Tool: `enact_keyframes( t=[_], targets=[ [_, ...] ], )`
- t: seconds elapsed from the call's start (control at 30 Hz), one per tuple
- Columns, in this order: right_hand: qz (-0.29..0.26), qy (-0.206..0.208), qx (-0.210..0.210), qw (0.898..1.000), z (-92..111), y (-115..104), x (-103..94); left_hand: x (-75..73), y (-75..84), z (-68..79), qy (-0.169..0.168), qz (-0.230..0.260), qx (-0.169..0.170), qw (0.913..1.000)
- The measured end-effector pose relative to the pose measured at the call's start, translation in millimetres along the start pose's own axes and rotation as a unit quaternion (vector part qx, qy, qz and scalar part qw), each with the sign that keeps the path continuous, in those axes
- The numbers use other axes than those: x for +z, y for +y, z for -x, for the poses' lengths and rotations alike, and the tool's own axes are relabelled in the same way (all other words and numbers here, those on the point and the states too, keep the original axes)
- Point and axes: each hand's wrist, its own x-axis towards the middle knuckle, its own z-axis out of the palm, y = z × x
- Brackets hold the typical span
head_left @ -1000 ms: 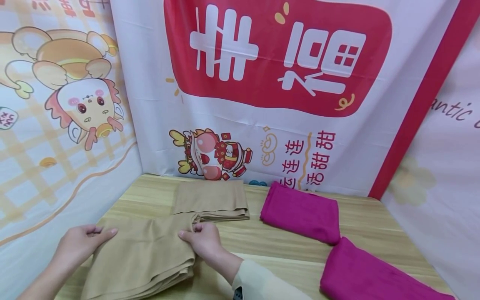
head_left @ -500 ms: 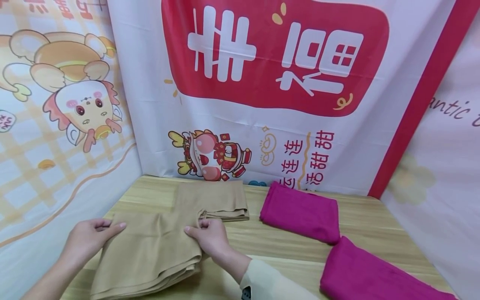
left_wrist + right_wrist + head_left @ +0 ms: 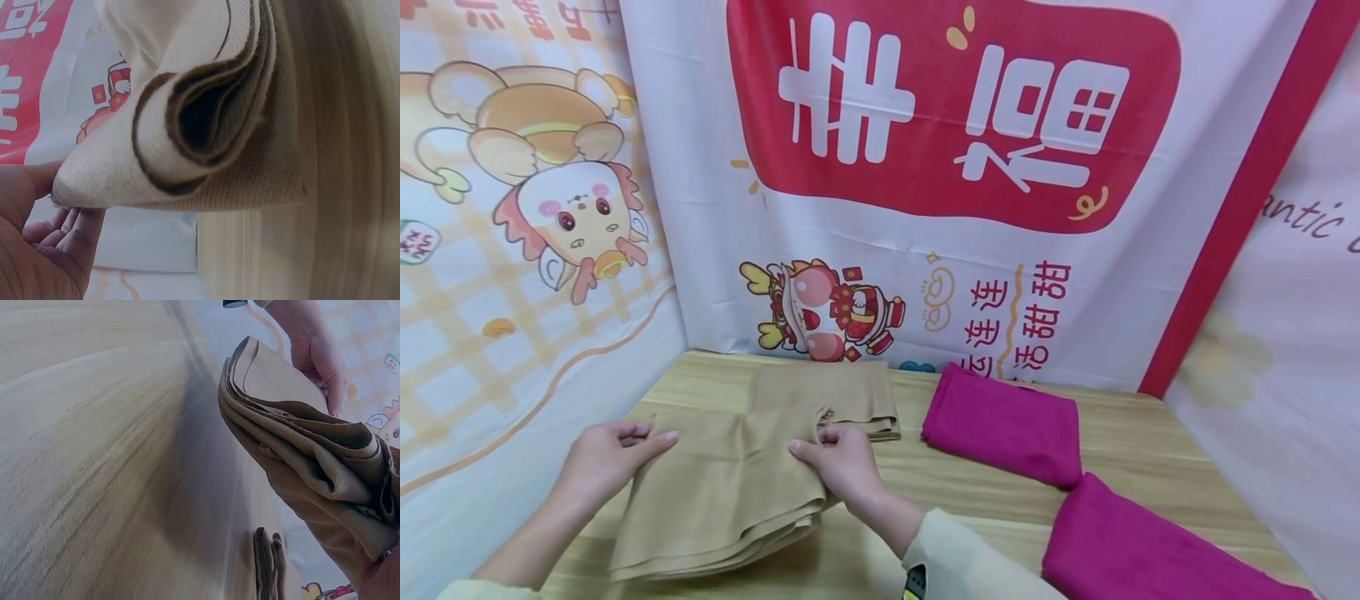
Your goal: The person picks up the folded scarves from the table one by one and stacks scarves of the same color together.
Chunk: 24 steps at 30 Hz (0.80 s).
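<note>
Head view: we see the left hand and the right hand pinching opposite upper corners of a folded tan cloth, thumbs on the near face. It hangs tilted above the left part of the wooden desk, its layered lower edge toward us. Behind it lies a second tan cloth, folded flat; two folded magenta cloths sit to the right, the rear one near the front one.

Left wrist view: we see the left hand's thumb and fingers gripping the cloth's corner, while the layers curl round a dark hollow.

Right wrist view: we look along the stacked edges, with a shadow on the desk below. The right hand barely enters at the lower corner, so we cannot tell its fingers' hold from this side.
</note>
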Motion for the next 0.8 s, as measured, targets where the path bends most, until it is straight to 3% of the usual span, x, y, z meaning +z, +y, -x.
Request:
enact_keyframes(
  t=[0.8],
  targets=[
    [0.009, 0.004, -0.016, 1.000, 2.8, 3.1, -35.6, 23.3, 32.8, -4.7, 0.001, 0.016, 0.034, 0.9993]
  ],
)
